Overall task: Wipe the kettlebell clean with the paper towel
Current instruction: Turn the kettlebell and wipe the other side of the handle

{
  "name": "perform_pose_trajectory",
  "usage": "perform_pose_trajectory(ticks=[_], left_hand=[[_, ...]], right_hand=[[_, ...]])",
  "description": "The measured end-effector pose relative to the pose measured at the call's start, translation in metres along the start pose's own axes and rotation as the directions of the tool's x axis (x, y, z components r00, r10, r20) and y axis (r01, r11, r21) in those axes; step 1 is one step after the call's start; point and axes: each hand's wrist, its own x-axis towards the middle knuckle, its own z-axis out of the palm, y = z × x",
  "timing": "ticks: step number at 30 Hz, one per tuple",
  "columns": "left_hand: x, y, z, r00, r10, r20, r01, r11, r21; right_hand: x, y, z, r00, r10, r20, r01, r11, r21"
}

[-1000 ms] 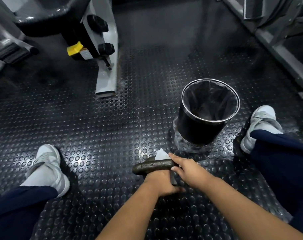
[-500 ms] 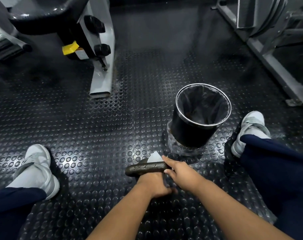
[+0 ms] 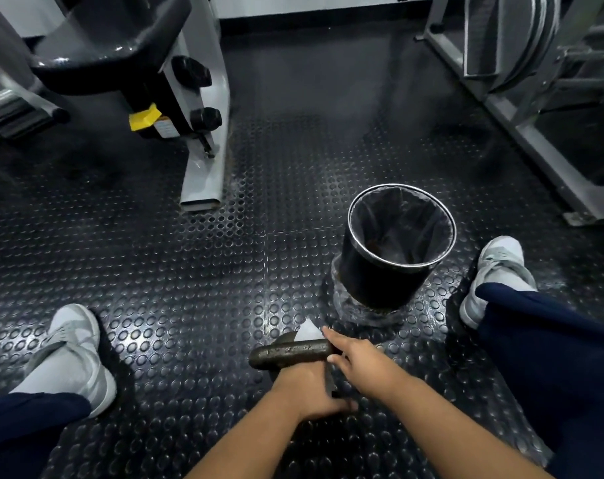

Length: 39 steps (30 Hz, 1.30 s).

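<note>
Your left hand (image 3: 310, 388) braces the heavy, rigid kettlebell (image 3: 290, 352); your right hand (image 3: 357, 357) pinches the flimsy paper towel (image 3: 309, 330) at twelve o'clock.

Dim overhead light glints off the studded rubber floor (image 3: 197, 305), brightest mid-frame, while the corners sink into shadow. Wide-angle distortion bends the machine frames (image 3: 521, 140) at the edges. The far floor looks hazy; the bin (image 3: 380, 278) casts a soft shadow.
</note>
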Motion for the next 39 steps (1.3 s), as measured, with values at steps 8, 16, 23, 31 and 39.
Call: perform_pose_trajectory(ticks=[8,16,23,31,39], left_hand=[[-0.01,0.002,-0.005,0.998,-0.046,0.035,0.05,0.993,-0.11],[-0.003,0.006,-0.01,0.995,-0.017,0.093,0.006,0.993,0.117],[-0.015,0.004,-0.002,0.995,-0.089,0.039,0.088,0.996,0.016],[0.002,0.012,-0.003,0.992,-0.108,0.064,0.104,0.993,0.062],[-0.005,0.014,0.001,0.982,-0.167,0.084,0.162,0.985,0.062]], right_hand=[[0.003,0.004,0.004,1.0,-0.02,-0.015,0.02,1.0,0.0],[0.002,0.0,0.004,1.0,-0.013,-0.017,0.013,1.0,0.014],[-0.005,-0.001,0.005,1.0,0.006,0.008,-0.006,1.0,0.007],[0.001,-0.003,0.0,1.0,-0.007,0.003,0.008,0.997,-0.077],[0.002,-0.003,0.001,1.0,0.014,0.024,-0.012,0.996,-0.086]])
